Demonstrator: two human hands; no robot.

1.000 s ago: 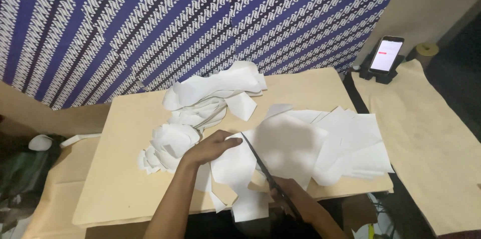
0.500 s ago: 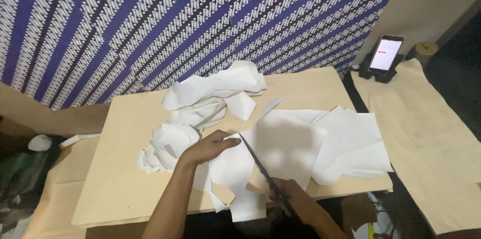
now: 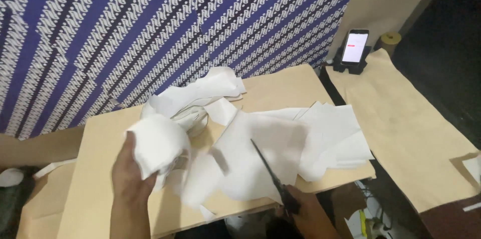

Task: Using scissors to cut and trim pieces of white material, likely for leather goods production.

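Gripping a white paper piece (image 3: 158, 146) w/ left hand (image 3: 131, 179) left of the scissors (image 3: 273, 176), right hand (image 3: 308, 216) closed on handles, blades could snag loose sheets (image 3: 280, 144) on bench (image 3: 100, 194).

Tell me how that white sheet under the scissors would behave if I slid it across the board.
Probably floppy: the white sheet lies with curled, uneven edges, like the pieces bunched in the left hand. Likely light, so it may drag neighbouring scraps that overlap it. The scissors in the right hand rest over it and could snag it.
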